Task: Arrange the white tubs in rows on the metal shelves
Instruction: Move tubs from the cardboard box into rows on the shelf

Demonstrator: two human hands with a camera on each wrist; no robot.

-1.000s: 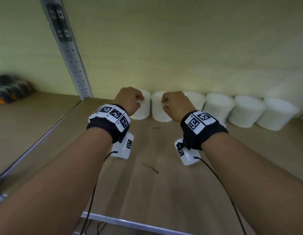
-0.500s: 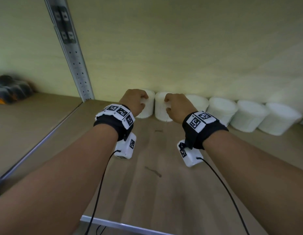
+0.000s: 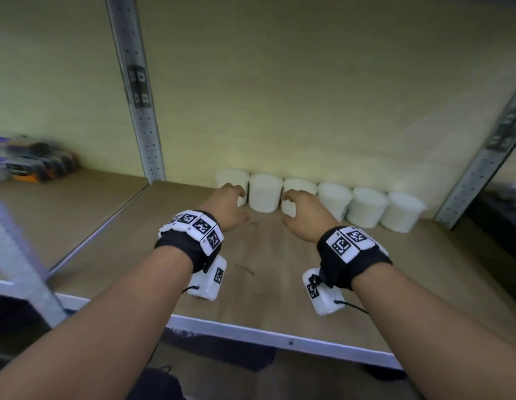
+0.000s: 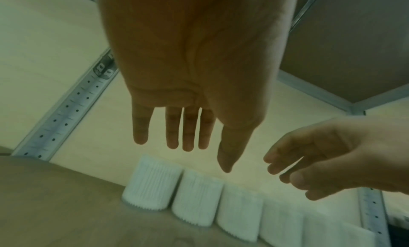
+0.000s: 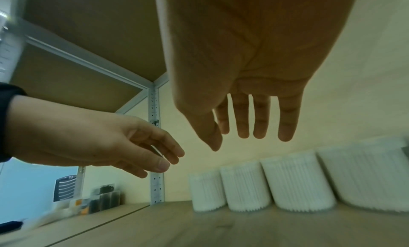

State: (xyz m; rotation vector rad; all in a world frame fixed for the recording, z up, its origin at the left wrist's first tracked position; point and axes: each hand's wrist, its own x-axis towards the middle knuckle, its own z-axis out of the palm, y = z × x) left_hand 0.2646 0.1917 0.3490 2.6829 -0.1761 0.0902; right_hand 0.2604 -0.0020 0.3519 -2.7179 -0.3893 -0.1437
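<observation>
This looks like a storeroom: a metal rack with perforated uprights (image 3: 141,111) carries wooden shelf boards (image 3: 268,272). Right of that upright, identical white tubs (image 3: 264,192) line the back wall; left of it sit dark packaged goods (image 3: 40,163).

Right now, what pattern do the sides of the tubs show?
Fine vertical ribbing on plain white tubs; clearest in the right wrist view.

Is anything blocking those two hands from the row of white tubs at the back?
Nothing visible. The left hand and right hand, both empty with fingers relaxed, hover just before the white tubs; only bare shelf board lies between.
</observation>
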